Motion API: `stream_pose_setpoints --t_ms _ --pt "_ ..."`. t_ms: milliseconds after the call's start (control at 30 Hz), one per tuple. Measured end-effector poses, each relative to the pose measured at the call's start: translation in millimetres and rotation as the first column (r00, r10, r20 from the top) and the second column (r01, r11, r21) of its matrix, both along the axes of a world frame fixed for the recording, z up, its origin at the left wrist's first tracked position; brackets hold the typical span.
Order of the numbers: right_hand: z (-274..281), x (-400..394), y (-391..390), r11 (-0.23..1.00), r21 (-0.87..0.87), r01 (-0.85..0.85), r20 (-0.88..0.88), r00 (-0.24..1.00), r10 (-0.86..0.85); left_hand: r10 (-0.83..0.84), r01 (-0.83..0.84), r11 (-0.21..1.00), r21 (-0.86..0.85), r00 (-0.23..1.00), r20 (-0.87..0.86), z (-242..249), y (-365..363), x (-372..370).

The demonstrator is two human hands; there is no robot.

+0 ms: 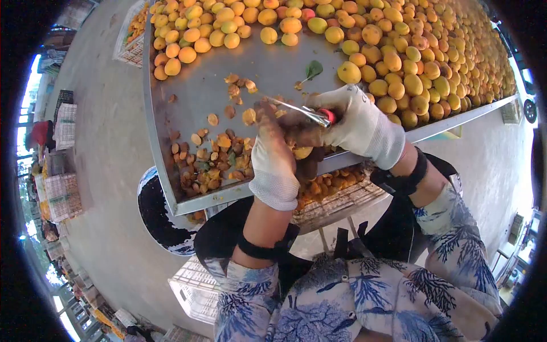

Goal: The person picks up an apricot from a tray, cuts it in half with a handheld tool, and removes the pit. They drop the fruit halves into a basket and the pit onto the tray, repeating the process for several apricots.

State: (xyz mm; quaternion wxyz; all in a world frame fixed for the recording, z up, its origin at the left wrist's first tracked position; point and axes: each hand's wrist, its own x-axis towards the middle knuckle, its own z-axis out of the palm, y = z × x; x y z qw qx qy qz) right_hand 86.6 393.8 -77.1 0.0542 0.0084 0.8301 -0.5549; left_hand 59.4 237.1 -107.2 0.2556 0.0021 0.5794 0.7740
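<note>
My right hand (347, 117), in a soiled white glove, is closed around red-handled snips (315, 116). Their slim metal blades point left, across the fingers of my other hand. My left hand (270, 145), gloved too, has its stained fingertips bent together close to the blades. What those fingers hold is mostly hidden; a bit of orange flesh shows between the hands. Below and around them on the metal tray (208, 91) lie apricot pits and torn flesh (219, 157). A stalk with a green leaf (313, 69) rests just beyond my right hand.
Whole apricots (419, 62) cover the far and right parts of the tray. Under its front edge stands a crate of apricot halves (333, 185). A black-and-white tub (165, 214) and a white crate (196, 288) are on the floor at left. More crates (64, 196) line the far left.
</note>
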Motion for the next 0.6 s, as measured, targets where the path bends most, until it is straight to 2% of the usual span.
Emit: stream_pose_setpoints --t_ms 33,67,167,233,300,333,367,400,467,500,533,567,600 --pt "-2 0 -3 0.992 -0.116 0.044 -0.029 0.998 -0.048 0.001 -0.001 1.0 0.003 1.0 0.0 1 1 0" --pt "-2 0 -5 0.992 -0.115 0.044 -0.029 0.998 -0.048 0.01 -0.01 1.0 -0.024 1.0 0.013 2 1 0" --pt "-4 -3 -16 0.982 0.145 0.123 -0.199 0.976 -0.093 0.051 -0.045 0.993 -0.11 0.997 0.05 3 3 0" --pt "-12 -8 -20 0.973 0.175 0.152 -0.181 0.976 -0.12 0.063 -0.054 0.989 -0.137 0.996 0.066 7 8 -2" --pt "-11 -12 -20 0.962 0.204 0.179 -0.168 0.975 -0.146 0.234 -0.261 0.965 0.011 0.885 0.404 13 13 -7" --pt "-6 -13 -18 0.981 0.074 0.179 -0.088 0.981 -0.173 0.232 -0.257 0.966 0.009 0.886 0.401 11 11 -11" --pt "0 -13 -17 0.981 -0.056 0.184 -0.003 0.983 -0.185 0.151 -0.21 0.972 0.103 0.9 0.408 6 6 -15" --pt "8 -12 -16 0.983 -0.057 0.177 -0.002 0.984 -0.177 0.076 -0.169 0.966 0.196 0.91 0.408 1 0 -17" --pt "24 -8 -13 0.998 0.068 -0.006 0.037 0.999 0.003 0.054 -0.13 0.974 0.187 0.928 0.368 -2 -4 -14" --pt "21 -5 -16 0.984 0.176 0.001 -0.132 0.991 0.022 0.127 -0.192 0.968 0.161 0.93 0.345 -4 1 -14" --pt "17 -3 -18 0.984 0.177 0.001 -0.133 0.991 0.023 0.197 -0.25 0.959 0.135 0.927 0.319 -5 4 -14" --pt "12 -2 -21 0.953 0.3 0.028 -0.155 0.988 0.02 0.282 -0.283 0.959 -0.004 0.955 0.09 -33 1 -10" --pt "9 -1 -23 0.907 0.416 0.059 -0.174 0.985 0.016 0.278 -0.279 0.96 -0.008 0.956 0.091 -27 -2 -9"
